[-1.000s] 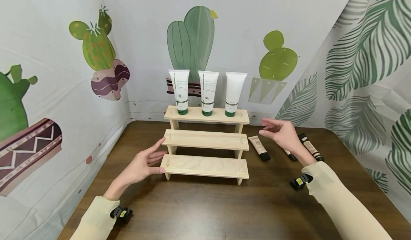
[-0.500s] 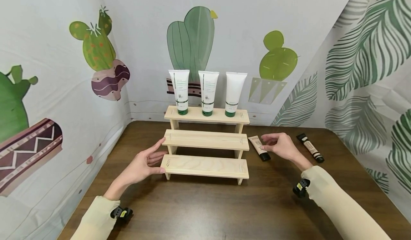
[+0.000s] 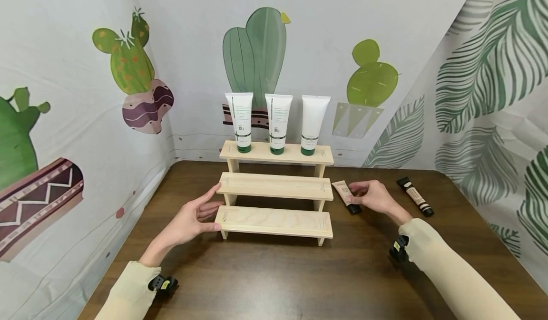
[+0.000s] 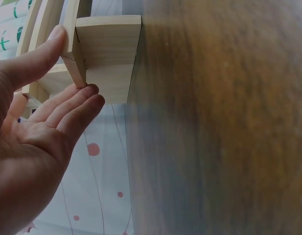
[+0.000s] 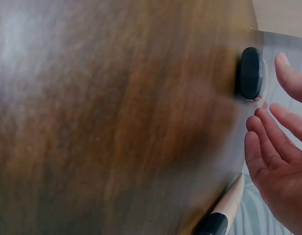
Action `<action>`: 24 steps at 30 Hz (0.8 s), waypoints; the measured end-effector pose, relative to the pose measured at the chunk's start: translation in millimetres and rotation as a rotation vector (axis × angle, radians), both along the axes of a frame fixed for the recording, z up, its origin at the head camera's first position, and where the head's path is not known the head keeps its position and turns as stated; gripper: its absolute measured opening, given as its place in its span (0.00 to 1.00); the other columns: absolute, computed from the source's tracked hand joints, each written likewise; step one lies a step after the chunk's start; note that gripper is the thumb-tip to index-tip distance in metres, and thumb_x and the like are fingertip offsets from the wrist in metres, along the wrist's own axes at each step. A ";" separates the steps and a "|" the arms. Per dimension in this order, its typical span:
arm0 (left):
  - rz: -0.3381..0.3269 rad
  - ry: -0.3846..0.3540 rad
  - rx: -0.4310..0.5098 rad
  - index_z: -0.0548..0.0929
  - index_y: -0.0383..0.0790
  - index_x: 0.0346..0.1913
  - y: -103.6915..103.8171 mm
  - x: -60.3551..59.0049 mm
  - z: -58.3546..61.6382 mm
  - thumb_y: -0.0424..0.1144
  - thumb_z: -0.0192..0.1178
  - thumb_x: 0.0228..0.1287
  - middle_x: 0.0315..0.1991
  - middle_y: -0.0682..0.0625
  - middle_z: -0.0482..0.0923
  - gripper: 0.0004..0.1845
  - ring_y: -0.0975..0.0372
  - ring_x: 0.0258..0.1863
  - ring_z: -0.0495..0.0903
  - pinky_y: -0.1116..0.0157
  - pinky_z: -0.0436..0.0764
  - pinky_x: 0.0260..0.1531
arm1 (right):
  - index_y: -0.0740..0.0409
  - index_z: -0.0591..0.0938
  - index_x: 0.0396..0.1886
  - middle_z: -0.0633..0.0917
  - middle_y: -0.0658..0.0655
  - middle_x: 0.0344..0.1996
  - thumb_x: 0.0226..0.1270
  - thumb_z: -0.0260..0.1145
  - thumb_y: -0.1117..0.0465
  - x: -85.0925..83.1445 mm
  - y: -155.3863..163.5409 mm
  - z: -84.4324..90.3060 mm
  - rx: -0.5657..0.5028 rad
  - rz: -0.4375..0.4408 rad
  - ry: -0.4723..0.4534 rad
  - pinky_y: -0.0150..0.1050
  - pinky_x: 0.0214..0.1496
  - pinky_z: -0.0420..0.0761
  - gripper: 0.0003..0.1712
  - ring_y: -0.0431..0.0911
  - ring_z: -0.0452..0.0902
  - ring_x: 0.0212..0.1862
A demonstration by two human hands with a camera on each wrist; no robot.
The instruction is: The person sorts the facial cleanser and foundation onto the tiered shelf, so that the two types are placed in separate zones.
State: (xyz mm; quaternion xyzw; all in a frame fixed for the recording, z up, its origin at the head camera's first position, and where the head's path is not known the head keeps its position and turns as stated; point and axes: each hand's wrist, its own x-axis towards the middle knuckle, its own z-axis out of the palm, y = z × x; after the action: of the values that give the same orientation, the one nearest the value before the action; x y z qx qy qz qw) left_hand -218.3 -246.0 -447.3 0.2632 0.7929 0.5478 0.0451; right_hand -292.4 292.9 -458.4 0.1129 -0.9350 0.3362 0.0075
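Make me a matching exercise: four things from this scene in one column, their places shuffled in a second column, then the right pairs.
Things:
1. three white tubes
2. left hand
3. beige tube with black cap
4. dark-capped tube with black ends

Places:
A. lying on the table, far right
B. against the left end of the wooden stepped shelf
C. standing on the top step
D. lying beside the shelf, at the right hand

Pairs: 1-C, 2-B, 3-D, 4-A

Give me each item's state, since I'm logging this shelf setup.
Three white tubes: upright on caps, top step.
Wooden stepped shelf: lower two steps bare.
Beige tube: lying flat on the table.
Dark tube: lying flat.
Left hand: open, touching shelf.
Right hand: open, at beige tube.
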 end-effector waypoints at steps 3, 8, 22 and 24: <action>-0.002 0.003 0.002 0.53 0.54 0.75 -1.0 -0.7 -1.4 0.26 0.72 0.47 0.67 0.40 0.63 0.55 0.46 0.61 0.70 0.54 0.72 0.57 | 0.64 0.81 0.54 0.85 0.58 0.39 0.53 0.75 0.53 -1.8 -1.0 -1.1 0.006 0.007 -0.017 0.38 0.30 0.79 0.30 0.47 0.79 0.36; -0.020 0.018 0.002 0.52 0.53 0.75 -1.8 -1.0 -0.9 0.26 0.72 0.48 0.68 0.39 0.62 0.54 0.46 0.61 0.70 0.54 0.73 0.56 | 0.63 0.81 0.53 0.84 0.56 0.36 0.53 0.75 0.53 -2.7 -2.6 -1.6 0.025 -0.007 -0.048 0.38 0.31 0.79 0.29 0.47 0.79 0.35; -0.027 0.010 0.000 0.52 0.54 0.75 -1.3 0.4 0.0 0.27 0.72 0.49 0.65 0.34 0.65 0.54 0.46 0.60 0.70 0.52 0.73 0.55 | 0.65 0.86 0.41 0.85 0.52 0.27 0.46 0.79 0.59 8.8 6.5 0.5 0.029 0.088 -0.040 0.35 0.31 0.79 0.21 0.44 0.80 0.32; -0.021 0.011 -0.003 0.52 0.54 0.75 -0.9 0.4 -0.2 0.27 0.72 0.49 0.66 0.36 0.63 0.54 0.46 0.61 0.70 0.53 0.73 0.55 | 0.64 0.86 0.41 0.85 0.52 0.27 0.46 0.79 0.58 11.7 9.6 2.6 0.034 0.099 -0.070 0.35 0.31 0.79 0.22 0.44 0.79 0.32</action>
State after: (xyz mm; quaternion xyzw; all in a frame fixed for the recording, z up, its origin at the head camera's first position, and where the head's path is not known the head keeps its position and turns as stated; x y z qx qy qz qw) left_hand -218.0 -246.9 -447.6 0.2745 0.7910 0.5447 0.0470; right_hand -280.7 302.5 -455.7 0.1475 -0.9335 0.3241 -0.0436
